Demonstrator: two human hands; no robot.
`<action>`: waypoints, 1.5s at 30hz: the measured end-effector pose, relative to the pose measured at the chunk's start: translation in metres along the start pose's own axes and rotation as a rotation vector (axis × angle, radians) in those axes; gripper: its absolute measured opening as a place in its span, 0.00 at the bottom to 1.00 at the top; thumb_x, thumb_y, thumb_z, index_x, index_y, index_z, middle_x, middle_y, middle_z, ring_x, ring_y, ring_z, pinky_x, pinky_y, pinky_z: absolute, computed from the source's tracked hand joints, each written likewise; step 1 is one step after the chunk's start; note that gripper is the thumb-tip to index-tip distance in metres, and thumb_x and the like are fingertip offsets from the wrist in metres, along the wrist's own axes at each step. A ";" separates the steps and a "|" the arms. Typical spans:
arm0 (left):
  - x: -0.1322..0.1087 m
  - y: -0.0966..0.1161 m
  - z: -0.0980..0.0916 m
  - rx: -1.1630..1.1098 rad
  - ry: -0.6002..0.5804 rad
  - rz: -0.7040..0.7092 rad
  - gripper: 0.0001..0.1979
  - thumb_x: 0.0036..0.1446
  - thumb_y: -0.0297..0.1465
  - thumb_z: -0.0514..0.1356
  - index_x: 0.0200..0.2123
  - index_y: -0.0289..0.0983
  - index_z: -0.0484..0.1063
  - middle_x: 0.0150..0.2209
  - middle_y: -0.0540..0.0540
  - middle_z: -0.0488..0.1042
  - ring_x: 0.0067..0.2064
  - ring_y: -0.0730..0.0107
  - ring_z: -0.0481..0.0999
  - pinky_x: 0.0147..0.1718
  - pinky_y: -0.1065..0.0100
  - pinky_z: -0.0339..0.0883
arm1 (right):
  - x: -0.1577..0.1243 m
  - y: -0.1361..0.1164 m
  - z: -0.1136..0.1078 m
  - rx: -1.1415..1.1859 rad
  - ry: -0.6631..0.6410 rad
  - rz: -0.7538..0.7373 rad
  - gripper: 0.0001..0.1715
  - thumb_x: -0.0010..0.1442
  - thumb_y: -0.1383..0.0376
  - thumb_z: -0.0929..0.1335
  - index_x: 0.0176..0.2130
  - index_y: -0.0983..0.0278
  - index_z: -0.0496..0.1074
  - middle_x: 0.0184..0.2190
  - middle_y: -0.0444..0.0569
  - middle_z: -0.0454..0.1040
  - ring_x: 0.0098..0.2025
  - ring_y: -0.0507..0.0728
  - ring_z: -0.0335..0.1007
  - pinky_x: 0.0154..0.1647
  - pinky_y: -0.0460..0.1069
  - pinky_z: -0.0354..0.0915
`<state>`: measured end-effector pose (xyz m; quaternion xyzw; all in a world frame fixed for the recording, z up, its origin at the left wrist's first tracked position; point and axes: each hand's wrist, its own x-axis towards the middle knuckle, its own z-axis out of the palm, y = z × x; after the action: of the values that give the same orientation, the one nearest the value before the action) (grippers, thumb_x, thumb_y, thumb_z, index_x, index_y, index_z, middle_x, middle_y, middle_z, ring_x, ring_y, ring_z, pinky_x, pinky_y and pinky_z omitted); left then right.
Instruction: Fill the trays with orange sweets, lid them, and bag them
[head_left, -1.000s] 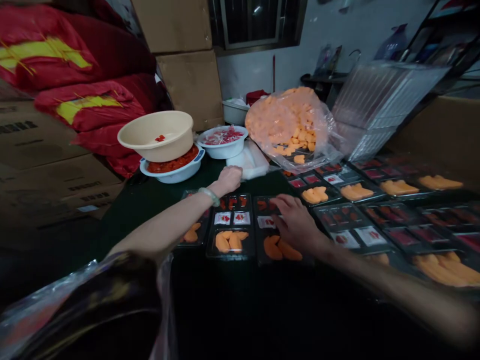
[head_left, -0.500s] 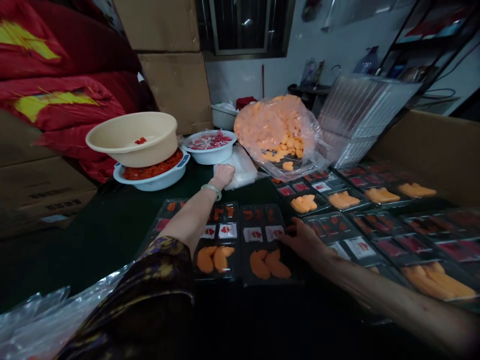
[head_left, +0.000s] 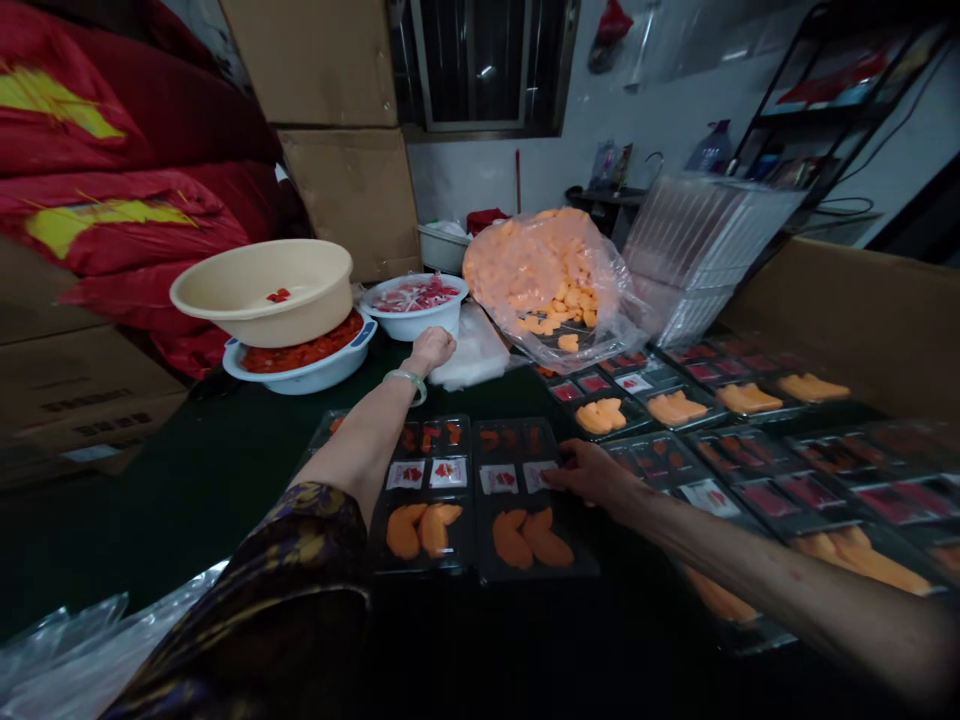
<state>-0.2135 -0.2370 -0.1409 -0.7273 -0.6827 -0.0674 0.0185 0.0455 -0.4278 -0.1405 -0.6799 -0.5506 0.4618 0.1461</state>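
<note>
My left hand (head_left: 433,350), a pale bangle on its wrist, is stretched forward with curled fingers. It is at the front of a white bowl of red-and-clear packets (head_left: 416,300), beside a stack of clear plastic film (head_left: 472,350); anything inside the fingers is hidden. My right hand (head_left: 596,478) has its thumb and fingertips at a small white sachet (head_left: 536,476) in a black compartment tray (head_left: 525,512). That tray also holds a second sachet, orange leaf-shaped pieces (head_left: 531,538) and small dark red pieces. A similar filled tray (head_left: 427,485) lies to its left, partly behind my forearm.
A cream basin (head_left: 262,290) rests on a basin of red pieces (head_left: 300,355) at left. An open bag of orange pieces (head_left: 536,275) and stacked clear trays (head_left: 701,250) stand behind. More filled trays (head_left: 750,395) spread rightward. Clear plastic (head_left: 97,645) lies at lower left.
The view has shifted slightly. My left hand has moved a little closer to the bowl of packets. My right fingertips have come slightly further over the right sachet.
</note>
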 end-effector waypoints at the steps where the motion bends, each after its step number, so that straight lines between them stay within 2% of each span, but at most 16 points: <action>1: -0.001 -0.001 -0.005 0.017 0.000 -0.006 0.16 0.59 0.36 0.51 0.33 0.33 0.75 0.33 0.41 0.75 0.39 0.63 0.73 0.38 0.66 0.62 | 0.001 0.001 0.000 -0.011 0.002 -0.012 0.15 0.52 0.70 0.69 0.42 0.69 0.68 0.25 0.41 0.68 0.22 0.46 0.60 0.19 0.41 0.54; 5: -0.006 -0.007 -0.024 0.085 0.016 -0.045 0.12 0.58 0.29 0.53 0.41 0.30 0.72 0.43 0.36 0.73 0.46 0.59 0.71 0.45 0.58 0.62 | 0.006 0.008 0.003 -0.069 0.029 -0.073 0.14 0.52 0.69 0.69 0.41 0.70 0.68 0.30 0.46 0.71 0.25 0.48 0.63 0.20 0.41 0.56; 8: -0.006 -0.008 -0.031 0.109 0.051 -0.084 0.17 0.54 0.22 0.51 0.47 0.28 0.70 0.45 0.30 0.72 0.49 0.53 0.71 0.45 0.59 0.62 | 0.009 0.013 0.005 -0.132 0.081 -0.132 0.14 0.51 0.69 0.70 0.40 0.69 0.69 0.31 0.48 0.72 0.29 0.51 0.67 0.25 0.42 0.60; 10: -0.004 -0.004 -0.032 0.111 0.056 -0.101 0.21 0.51 0.20 0.52 0.49 0.29 0.68 0.46 0.30 0.72 0.50 0.52 0.70 0.44 0.61 0.63 | 0.010 0.014 0.006 -0.175 0.105 -0.169 0.15 0.50 0.69 0.70 0.40 0.70 0.70 0.31 0.49 0.73 0.32 0.52 0.68 0.27 0.43 0.61; 15: -0.001 0.004 -0.032 0.082 0.048 -0.115 0.16 0.48 0.21 0.54 0.42 0.28 0.73 0.44 0.31 0.73 0.48 0.53 0.72 0.43 0.64 0.64 | 0.011 0.015 0.004 -0.202 0.090 -0.191 0.17 0.50 0.67 0.70 0.42 0.72 0.70 0.33 0.51 0.73 0.33 0.54 0.69 0.29 0.44 0.61; 18: -0.004 -0.001 -0.039 0.048 0.089 -0.143 0.13 0.52 0.24 0.54 0.40 0.28 0.73 0.43 0.32 0.74 0.47 0.57 0.72 0.43 0.64 0.64 | 0.011 0.016 0.004 -0.147 0.091 -0.189 0.18 0.50 0.68 0.70 0.42 0.70 0.70 0.32 0.49 0.73 0.33 0.53 0.69 0.29 0.44 0.61; 23: -0.012 -0.009 -0.045 -0.021 0.184 -0.194 0.16 0.58 0.30 0.49 0.41 0.28 0.73 0.42 0.35 0.74 0.46 0.61 0.71 0.43 0.66 0.62 | 0.017 0.020 0.006 -0.107 0.094 -0.182 0.19 0.48 0.68 0.71 0.42 0.69 0.69 0.31 0.48 0.73 0.31 0.52 0.68 0.25 0.43 0.60; 28: -0.021 0.007 -0.037 -0.131 0.198 -0.086 0.13 0.55 0.34 0.53 0.29 0.33 0.74 0.31 0.42 0.75 0.38 0.62 0.72 0.38 0.68 0.62 | 0.025 0.027 0.007 -0.123 0.107 -0.217 0.21 0.47 0.66 0.72 0.43 0.69 0.69 0.31 0.48 0.73 0.31 0.52 0.68 0.26 0.43 0.60; 31: -0.032 0.017 -0.042 -0.197 0.216 -0.033 0.11 0.53 0.33 0.54 0.23 0.35 0.71 0.26 0.44 0.73 0.35 0.63 0.71 0.35 0.67 0.61 | 0.029 0.030 0.008 -0.180 0.128 -0.237 0.23 0.47 0.64 0.72 0.43 0.69 0.69 0.31 0.48 0.73 0.32 0.53 0.68 0.28 0.44 0.60; 33: -0.048 0.023 -0.049 -0.251 0.232 -0.027 0.10 0.51 0.32 0.54 0.21 0.35 0.69 0.24 0.45 0.70 0.32 0.65 0.70 0.32 0.68 0.61 | 0.029 0.030 0.008 -0.223 0.145 -0.237 0.24 0.47 0.62 0.72 0.43 0.69 0.69 0.32 0.49 0.72 0.33 0.54 0.68 0.29 0.44 0.60; 35: -0.073 0.032 -0.056 -0.309 0.249 -0.047 0.12 0.54 0.32 0.51 0.22 0.35 0.67 0.22 0.47 0.68 0.28 0.68 0.68 0.28 0.69 0.60 | 0.027 0.029 0.007 -0.238 0.167 -0.222 0.23 0.46 0.61 0.72 0.42 0.69 0.69 0.33 0.49 0.72 0.34 0.54 0.69 0.29 0.45 0.60; 38: -0.130 0.056 -0.055 -0.481 0.252 -0.072 0.16 0.58 0.34 0.44 0.23 0.36 0.64 0.21 0.50 0.64 0.24 0.73 0.63 0.23 0.72 0.57 | 0.018 0.026 0.004 -0.149 0.153 -0.178 0.19 0.47 0.61 0.71 0.39 0.68 0.69 0.31 0.49 0.71 0.33 0.54 0.68 0.27 0.44 0.60; 39: -0.152 0.067 -0.052 -0.603 0.231 -0.062 0.16 0.57 0.36 0.45 0.22 0.36 0.64 0.20 0.50 0.63 0.23 0.75 0.62 0.22 0.73 0.57 | 0.013 0.025 0.002 -0.111 0.139 -0.155 0.17 0.48 0.61 0.71 0.38 0.68 0.69 0.30 0.49 0.71 0.31 0.54 0.68 0.25 0.44 0.60; 42: -0.212 0.095 -0.035 -0.796 0.005 -0.065 0.14 0.53 0.36 0.53 0.18 0.37 0.61 0.19 0.52 0.61 0.23 0.76 0.61 0.21 0.73 0.55 | -0.002 0.022 0.000 0.000 0.087 -0.072 0.13 0.51 0.62 0.69 0.36 0.68 0.69 0.26 0.47 0.70 0.25 0.52 0.67 0.20 0.44 0.60; 43: -0.226 0.101 -0.028 -0.802 -0.065 -0.100 0.13 0.51 0.34 0.54 0.17 0.37 0.60 0.18 0.52 0.61 0.23 0.76 0.60 0.21 0.74 0.54 | -0.006 0.021 0.001 0.043 0.070 -0.046 0.11 0.51 0.63 0.69 0.34 0.68 0.69 0.24 0.47 0.69 0.24 0.51 0.66 0.20 0.44 0.61; 45: -0.241 0.108 -0.015 -0.790 -0.131 -0.164 0.12 0.51 0.31 0.53 0.17 0.37 0.59 0.18 0.52 0.60 0.22 0.76 0.60 0.20 0.74 0.54 | -0.013 0.018 0.004 0.132 0.032 0.009 0.08 0.51 0.65 0.70 0.30 0.69 0.69 0.20 0.45 0.67 0.20 0.50 0.63 0.18 0.44 0.60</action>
<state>-0.1216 -0.4850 -0.1486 -0.6245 -0.6597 -0.2791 -0.3112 0.0538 -0.4465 -0.1497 -0.6785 -0.5137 0.4867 0.1974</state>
